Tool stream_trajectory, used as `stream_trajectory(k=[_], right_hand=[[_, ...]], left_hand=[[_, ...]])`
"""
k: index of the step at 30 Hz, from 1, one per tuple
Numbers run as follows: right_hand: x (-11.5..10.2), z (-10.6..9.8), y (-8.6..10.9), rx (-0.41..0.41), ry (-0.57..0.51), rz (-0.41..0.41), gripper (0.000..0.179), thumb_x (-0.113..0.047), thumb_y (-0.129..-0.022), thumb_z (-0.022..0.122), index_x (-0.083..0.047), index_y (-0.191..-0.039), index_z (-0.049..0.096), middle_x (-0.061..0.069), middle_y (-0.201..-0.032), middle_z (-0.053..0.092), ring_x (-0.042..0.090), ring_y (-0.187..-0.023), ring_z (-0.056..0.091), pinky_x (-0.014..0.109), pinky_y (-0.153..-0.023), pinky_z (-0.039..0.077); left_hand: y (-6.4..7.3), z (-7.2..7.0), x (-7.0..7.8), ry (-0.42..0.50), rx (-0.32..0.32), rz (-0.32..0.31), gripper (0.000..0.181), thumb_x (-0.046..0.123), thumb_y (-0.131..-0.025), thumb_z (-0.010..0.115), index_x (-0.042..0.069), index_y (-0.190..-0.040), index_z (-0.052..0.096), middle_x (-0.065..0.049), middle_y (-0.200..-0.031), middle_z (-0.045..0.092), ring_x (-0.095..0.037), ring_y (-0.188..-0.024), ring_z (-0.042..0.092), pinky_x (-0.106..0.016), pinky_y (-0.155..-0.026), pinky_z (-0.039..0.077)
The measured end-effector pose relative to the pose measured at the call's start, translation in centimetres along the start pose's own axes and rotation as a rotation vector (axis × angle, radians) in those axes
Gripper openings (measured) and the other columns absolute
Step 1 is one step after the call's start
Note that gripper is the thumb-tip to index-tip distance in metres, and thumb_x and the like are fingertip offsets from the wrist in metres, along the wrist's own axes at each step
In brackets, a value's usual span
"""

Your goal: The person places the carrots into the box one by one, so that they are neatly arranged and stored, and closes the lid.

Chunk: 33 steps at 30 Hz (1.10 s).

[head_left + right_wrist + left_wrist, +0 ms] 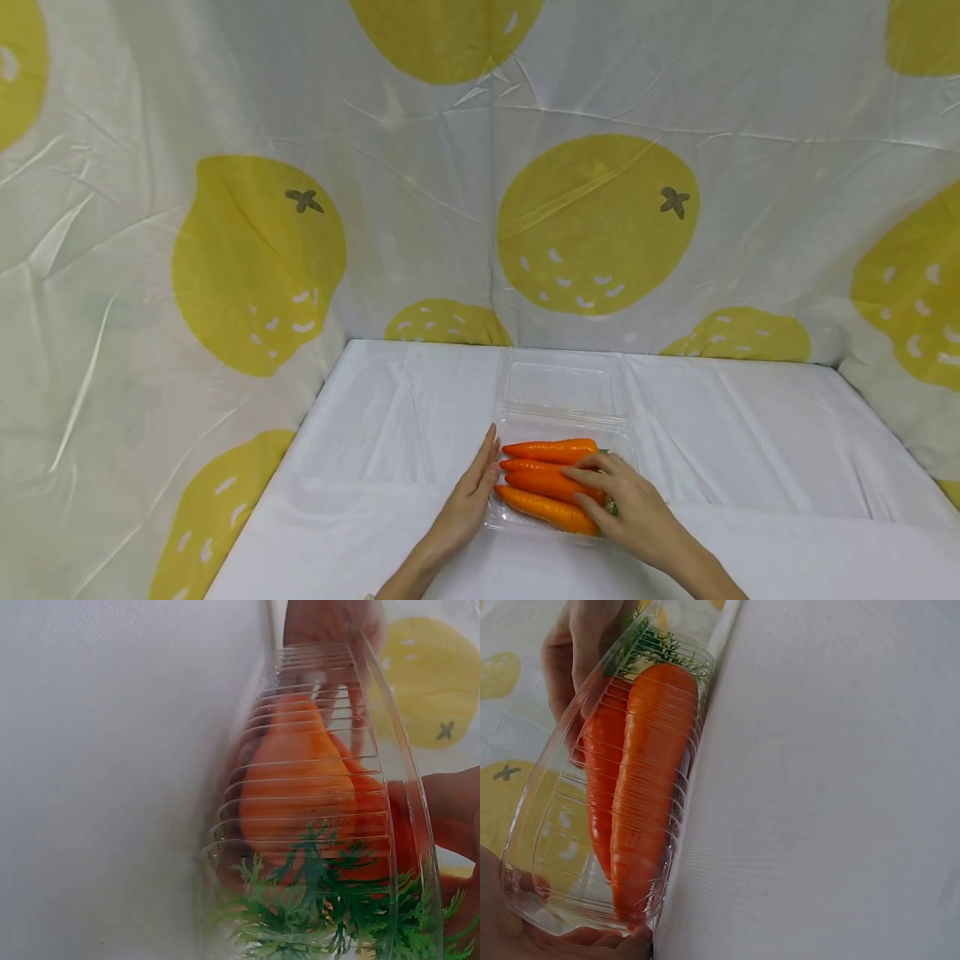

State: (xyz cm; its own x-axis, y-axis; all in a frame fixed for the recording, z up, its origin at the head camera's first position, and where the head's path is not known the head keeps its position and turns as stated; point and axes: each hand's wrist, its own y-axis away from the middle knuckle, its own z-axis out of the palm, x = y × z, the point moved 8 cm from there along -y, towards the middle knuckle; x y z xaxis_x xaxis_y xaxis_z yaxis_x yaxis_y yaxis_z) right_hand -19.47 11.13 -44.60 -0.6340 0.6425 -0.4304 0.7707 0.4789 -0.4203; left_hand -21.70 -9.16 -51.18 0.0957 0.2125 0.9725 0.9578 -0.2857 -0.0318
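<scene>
Several orange carrots with green leafy tops lie side by side in a clear plastic clamshell box. My left hand rests against the box's left side, by the carrots' pointed ends, fingers extended. From the right, my right hand reaches over the box and pinches a middle carrot near its thick end between thumb and fingers. The front carrot shows through the ribbed wall in the left wrist view. Part of the leafy tops is hidden under my right hand in the head view.
The box's hinged lid lies folded back behind it. A white cloth covers the table. Lemon-print curtains hang behind the table and along its sides.
</scene>
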Motion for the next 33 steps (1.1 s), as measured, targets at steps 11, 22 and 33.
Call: stream_trajectory(k=[11,22,33], right_hand=[[-0.2,0.2,-0.3,0.033,0.012,-0.032,0.035,-0.011,-0.086,0.083,-0.020,-0.120,0.078,-0.011,-0.117,0.070,0.007,-0.099,0.061,0.023,-0.077,0.058],[-0.4,0.8,-0.6,0.017,0.050,-0.034,0.033,-0.015,-0.087,0.082,-0.020,-0.119,0.078,-0.008,-0.116,0.071,0.011,-0.100,0.065,0.029,-0.081,0.060],[-1.1,0.6,-0.5,0.079,0.115,-0.085,0.031,-0.016,-0.085,0.084,-0.019,-0.116,0.080,-0.008,-0.114,0.073,0.011,-0.100,0.067,0.035,-0.084,0.063]], left_hand=[[-0.1,0.0,0.0,0.017,-0.013,0.006,0.060,0.024,-0.115,0.033,0.017,-0.168,0.005,-0.018,-0.173,0.015,-0.035,-0.160,0.019,-0.052,-0.127,0.019],[0.0,0.0,0.0,0.023,-0.021,0.008,0.060,0.023,-0.115,0.032,0.019,-0.168,0.004,-0.016,-0.173,0.014,-0.034,-0.161,0.017,-0.051,-0.127,0.017],[0.0,0.1,-0.1,0.015,-0.014,0.003,0.060,0.024,-0.115,0.032,0.019,-0.168,0.005,-0.016,-0.174,0.015,-0.034,-0.161,0.018,-0.051,-0.127,0.018]])
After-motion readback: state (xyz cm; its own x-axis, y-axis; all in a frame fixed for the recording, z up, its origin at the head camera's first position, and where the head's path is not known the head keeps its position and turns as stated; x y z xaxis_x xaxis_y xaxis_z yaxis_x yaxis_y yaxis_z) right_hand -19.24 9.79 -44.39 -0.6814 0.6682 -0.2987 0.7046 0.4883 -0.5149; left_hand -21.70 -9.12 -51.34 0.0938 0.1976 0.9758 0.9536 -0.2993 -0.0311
